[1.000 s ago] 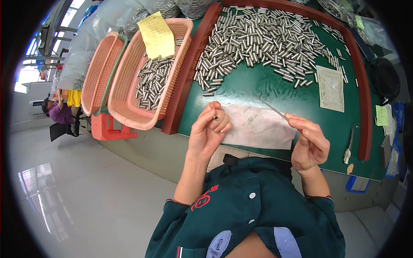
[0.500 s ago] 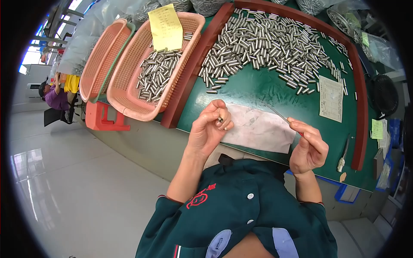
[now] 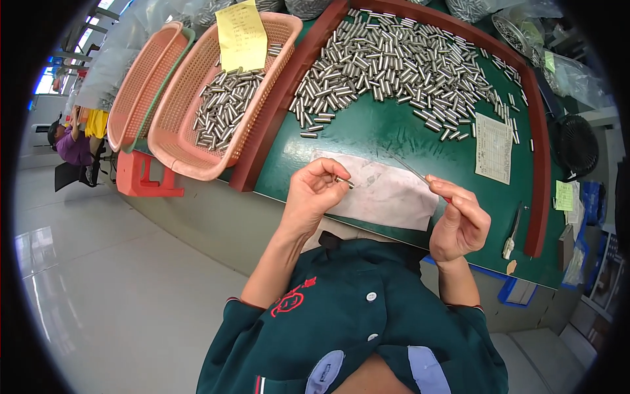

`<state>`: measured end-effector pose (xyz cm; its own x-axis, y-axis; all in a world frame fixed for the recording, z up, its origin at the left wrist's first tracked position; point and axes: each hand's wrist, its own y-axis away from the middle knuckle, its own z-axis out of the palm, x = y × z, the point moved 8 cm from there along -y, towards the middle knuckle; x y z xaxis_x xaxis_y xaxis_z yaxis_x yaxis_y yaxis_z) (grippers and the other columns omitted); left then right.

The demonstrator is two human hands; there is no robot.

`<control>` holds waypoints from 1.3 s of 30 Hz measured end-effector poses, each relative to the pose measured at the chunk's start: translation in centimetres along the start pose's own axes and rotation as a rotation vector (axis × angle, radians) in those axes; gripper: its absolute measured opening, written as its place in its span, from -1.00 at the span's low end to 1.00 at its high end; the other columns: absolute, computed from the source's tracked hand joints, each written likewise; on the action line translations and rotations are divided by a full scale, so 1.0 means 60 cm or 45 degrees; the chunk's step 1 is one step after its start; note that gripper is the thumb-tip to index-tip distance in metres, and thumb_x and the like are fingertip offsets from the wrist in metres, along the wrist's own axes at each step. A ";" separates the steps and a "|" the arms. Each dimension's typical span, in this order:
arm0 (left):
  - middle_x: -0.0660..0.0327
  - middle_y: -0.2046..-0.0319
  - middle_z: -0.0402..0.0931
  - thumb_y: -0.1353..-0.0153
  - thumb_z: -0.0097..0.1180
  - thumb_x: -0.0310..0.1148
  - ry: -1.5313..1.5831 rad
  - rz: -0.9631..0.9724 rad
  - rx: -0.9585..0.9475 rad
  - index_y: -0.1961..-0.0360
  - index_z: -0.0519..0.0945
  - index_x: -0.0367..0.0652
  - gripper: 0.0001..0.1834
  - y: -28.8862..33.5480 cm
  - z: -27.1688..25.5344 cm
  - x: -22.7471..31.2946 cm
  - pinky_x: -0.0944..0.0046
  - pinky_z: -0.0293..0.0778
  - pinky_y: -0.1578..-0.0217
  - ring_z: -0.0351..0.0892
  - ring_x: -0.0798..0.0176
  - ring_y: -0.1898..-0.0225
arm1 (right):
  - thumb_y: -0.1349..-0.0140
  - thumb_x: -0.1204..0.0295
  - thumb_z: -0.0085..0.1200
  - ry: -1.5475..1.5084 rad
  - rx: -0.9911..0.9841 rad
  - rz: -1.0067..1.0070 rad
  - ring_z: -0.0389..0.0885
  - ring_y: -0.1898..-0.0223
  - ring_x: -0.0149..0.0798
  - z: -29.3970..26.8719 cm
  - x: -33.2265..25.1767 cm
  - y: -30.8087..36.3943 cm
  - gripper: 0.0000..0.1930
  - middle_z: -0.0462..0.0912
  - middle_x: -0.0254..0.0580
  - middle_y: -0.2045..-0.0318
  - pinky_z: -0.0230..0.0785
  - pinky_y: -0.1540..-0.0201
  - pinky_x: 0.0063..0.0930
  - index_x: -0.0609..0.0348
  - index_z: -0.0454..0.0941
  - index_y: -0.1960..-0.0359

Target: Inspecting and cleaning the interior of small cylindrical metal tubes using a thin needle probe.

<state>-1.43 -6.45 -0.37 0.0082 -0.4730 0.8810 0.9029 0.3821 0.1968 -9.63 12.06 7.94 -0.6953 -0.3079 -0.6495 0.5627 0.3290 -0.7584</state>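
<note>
My left hand (image 3: 310,196) is closed in a pinch, with a short metal cylinder (image 3: 345,182) between thumb and fingertips. It hovers over the left end of a stained whitish cloth (image 3: 387,199). To its right, my right hand (image 3: 461,220) grips a thin metal rod tool (image 3: 409,169) by its red handle. The rod's tip points up and left, apart from the cylinder. Beyond the cloth, a large heap of similar shiny metal cylinders (image 3: 394,62) covers the far part of the green tabletop (image 3: 282,172).
A dark red wooden border (image 3: 275,118) edges the table. To the left, a pink basket (image 3: 159,144) holds more cylinders and a yellow note (image 3: 241,36). A printed slip (image 3: 493,150) and a white-handled tool (image 3: 511,236) lie at right. A person (image 3: 73,146) sits far left.
My left hand has turned, and its fingers have straightened into a fingertip pinch that shows the cylinder sideways. The right hand keeps its grip on the tool. The whole view has shifted slightly.
</note>
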 end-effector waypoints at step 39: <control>0.15 0.29 0.47 -0.05 0.13 -0.54 -1.690 1.012 1.001 0.18 0.47 -0.32 -0.73 0.060 -0.091 0.272 0.38 0.42 0.29 0.47 0.35 0.33 | -0.15 0.69 -0.10 -0.007 0.089 0.021 0.60 0.34 -0.01 -0.007 0.001 -0.003 -0.87 0.57 0.20 0.41 0.50 0.24 -0.21 0.35 0.29 0.26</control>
<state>4.30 -17.12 12.37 -0.3836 0.7736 0.5043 0.4430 0.6334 -0.6345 -9.93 12.36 8.06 -0.6832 -0.3077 -0.6623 0.6044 0.2708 -0.7493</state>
